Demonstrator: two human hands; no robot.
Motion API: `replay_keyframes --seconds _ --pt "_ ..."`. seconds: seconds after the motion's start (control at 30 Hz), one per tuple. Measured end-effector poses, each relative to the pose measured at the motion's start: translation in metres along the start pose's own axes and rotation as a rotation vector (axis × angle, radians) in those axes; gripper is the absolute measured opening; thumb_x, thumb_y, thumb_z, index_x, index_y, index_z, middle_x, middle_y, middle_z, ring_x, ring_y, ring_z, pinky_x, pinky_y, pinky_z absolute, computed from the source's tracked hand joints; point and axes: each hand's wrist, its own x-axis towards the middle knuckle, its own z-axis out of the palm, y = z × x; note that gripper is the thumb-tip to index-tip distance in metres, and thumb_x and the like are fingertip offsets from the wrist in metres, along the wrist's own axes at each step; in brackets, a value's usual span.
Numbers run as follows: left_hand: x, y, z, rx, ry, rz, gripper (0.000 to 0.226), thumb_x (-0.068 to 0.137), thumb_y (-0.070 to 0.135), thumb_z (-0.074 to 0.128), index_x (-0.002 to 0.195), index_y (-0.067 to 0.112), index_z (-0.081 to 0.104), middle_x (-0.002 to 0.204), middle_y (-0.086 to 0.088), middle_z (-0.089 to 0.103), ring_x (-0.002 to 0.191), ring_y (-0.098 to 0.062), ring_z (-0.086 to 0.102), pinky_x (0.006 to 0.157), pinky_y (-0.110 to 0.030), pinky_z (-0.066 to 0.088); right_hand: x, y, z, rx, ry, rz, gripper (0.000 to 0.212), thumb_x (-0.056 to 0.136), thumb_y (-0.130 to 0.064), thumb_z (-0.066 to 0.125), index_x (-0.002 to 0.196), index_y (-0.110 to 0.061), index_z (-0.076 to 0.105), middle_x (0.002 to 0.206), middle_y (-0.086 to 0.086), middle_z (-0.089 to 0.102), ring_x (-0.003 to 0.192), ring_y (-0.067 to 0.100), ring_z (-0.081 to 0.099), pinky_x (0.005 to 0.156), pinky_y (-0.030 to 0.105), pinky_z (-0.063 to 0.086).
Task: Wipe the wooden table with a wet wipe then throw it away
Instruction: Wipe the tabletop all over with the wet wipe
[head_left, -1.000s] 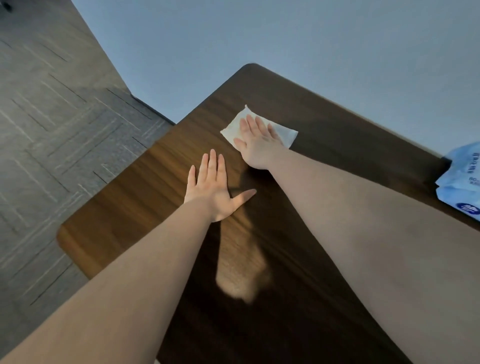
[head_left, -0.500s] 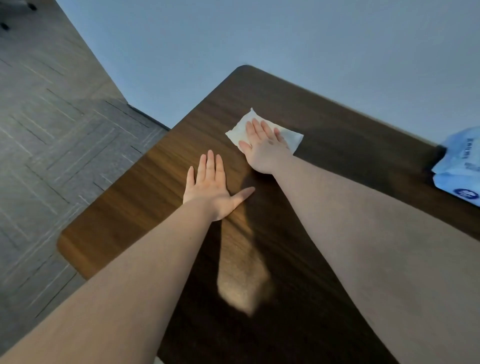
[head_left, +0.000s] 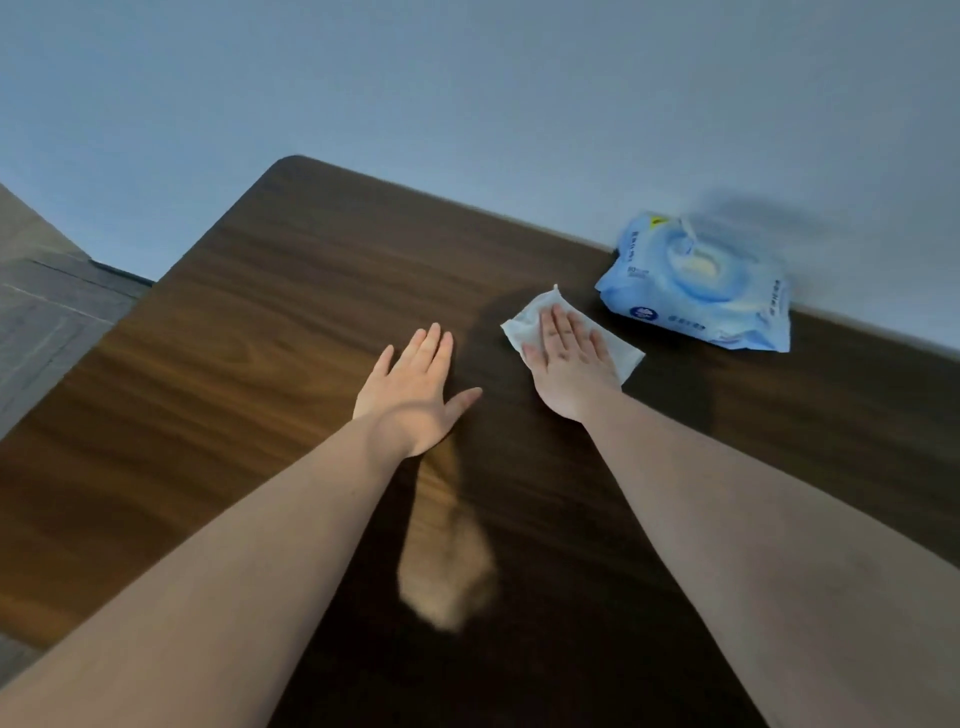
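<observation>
i see the wooden table (head_left: 249, 364) filling most of the view, a dark brown slab with a fine, streaky grain running along its length and a rounded far corner set against a plain, matte blue-grey wall (head_left: 519, 93). i take the blue wipes pack (head_left: 696, 283) as my landmark: it is a soft, glossy plastic pouch with crinkled edges and an oval flap on top, lying at the table's back edge where it meets the wall. just beside the pack, on its near left side, lies the wet wipe (head_left: 527, 322), a thin white sheet, roughly rectangular, slightly rumpled with one corner peaking up. the right hand (head_left: 569, 364) is flat on top of the wipe, palm down, fingers straight and slightly fanned, pressing the sheet against the wood; the wipe's edges show beyond the fingertips and on both sides of the hand. further left of the pack, past the wipe, the left hand (head_left: 415, 389) rests flat on bare wood, fingers held close together and the thumb stuck out to the side, holding nothing. the two hands are near each other but apart. both forearms are bare and reach in from the near edge. far left of the pack, beyond the table's edge, i see grey floor (head_left: 47, 312) with straight seams.
</observation>
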Motion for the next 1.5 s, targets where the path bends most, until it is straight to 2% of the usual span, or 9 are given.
replay_keyframes --seconds 0.2,0.43,0.63,0.73,0.87,1.07,1.2,1.33,1.5 --pt "0.019 0.113 0.02 0.022 -0.069 0.157 0.081 0.092 0.066 0.024 0.152 0.019 -0.004 0.161 0.002 -0.009 0.146 -0.012 -0.01 0.119 -0.038 0.0 -0.058 0.109 -0.001 0.054 0.039 0.138 0.059 0.1 -0.045 0.007 0.148 -0.018 -0.015 0.157 -0.001 -0.021 0.144 0.013 -0.017 0.113 0.034 -0.013" --pt "0.029 0.256 0.043 0.135 -0.148 0.395 0.082 0.092 0.067 0.025 0.152 0.021 -0.007 0.16 0.003 -0.012 0.146 -0.012 -0.011 0.118 -0.038 -0.001 -0.143 0.265 0.006 0.142 0.09 0.413 0.059 0.1 -0.046 0.006 0.149 -0.018 -0.015 0.158 0.0 -0.019 0.145 0.013 -0.015 0.113 0.032 -0.013" --pt "0.032 0.346 0.065 0.223 -0.192 0.555 0.085 0.09 0.069 0.023 0.15 0.02 -0.012 0.159 0.0 -0.017 0.146 -0.014 -0.014 0.119 -0.041 0.0 -0.201 0.36 0.011 0.268 0.141 0.613 0.059 0.1 -0.045 0.005 0.149 -0.017 -0.011 0.159 0.0 -0.016 0.145 0.013 -0.015 0.115 0.034 -0.012" --pt "0.029 0.383 0.079 0.277 -0.237 0.587 0.09 0.086 0.075 0.021 0.15 0.021 -0.015 0.159 0.0 -0.02 0.145 -0.016 -0.018 0.118 -0.044 -0.004 -0.226 0.4 0.016 0.281 0.157 0.712 0.059 0.1 -0.044 0.004 0.149 -0.015 -0.01 0.159 0.001 -0.014 0.145 0.015 -0.014 0.117 0.036 -0.01" --pt "0.027 0.398 0.094 0.316 -0.235 0.519 0.097 0.08 0.081 0.019 0.148 0.024 -0.019 0.157 0.0 -0.026 0.142 -0.018 -0.025 0.114 -0.049 -0.013 -0.26 0.443 0.02 0.285 0.161 0.833 0.06 0.1 -0.045 0.006 0.15 -0.016 -0.009 0.16 0.001 -0.013 0.146 0.016 -0.012 0.118 0.037 -0.007" --pt "0.029 0.399 0.094 0.328 -0.228 0.513 0.097 0.077 0.083 0.012 0.148 0.026 -0.019 0.157 0.001 -0.026 0.143 -0.019 -0.025 0.114 -0.048 -0.014 -0.275 0.466 0.021 0.276 0.174 0.905 0.06 0.1 -0.045 0.007 0.15 -0.016 -0.009 0.16 0.003 -0.011 0.147 0.019 -0.01 0.117 0.039 -0.006" --pt "0.029 0.397 0.094 0.302 -0.233 0.513 0.096 0.079 0.082 0.016 0.149 0.026 -0.018 0.157 0.002 -0.025 0.143 -0.018 -0.024 0.113 -0.046 -0.014 -0.27 0.46 0.02 0.308 0.154 0.915 0.059 0.1 -0.043 0.006 0.149 -0.016 -0.012 0.159 0.003 -0.016 0.146 0.02 -0.014 0.117 0.04 -0.008" --pt "0.022 0.379 0.084 0.253 -0.259 0.534 0.087 0.086 0.075 0.02 0.15 0.025 -0.015 0.158 0.003 -0.022 0.144 -0.014 -0.02 0.115 -0.042 -0.009 -0.251 0.426 0.016 0.308 0.133 0.794 0.058 0.101 -0.042 0.006 0.149 -0.015 -0.014 0.158 0.003 -0.019 0.145 0.02 -0.017 0.116 0.039 -0.012" --pt "0.015 0.313 0.061 0.213 -0.18 0.422 0.084 0.089 0.071 0.018 0.151 0.024 -0.012 0.159 0.003 -0.019 0.145 -0.013 -0.016 0.118 -0.043 -0.004 -0.2 0.353 0.009 0.239 0.088 0.567 0.059 0.1 -0.042 0.006 0.148 -0.015 -0.016 0.158 0.004 -0.02 0.145 0.019 -0.017 0.117 0.039 -0.012"
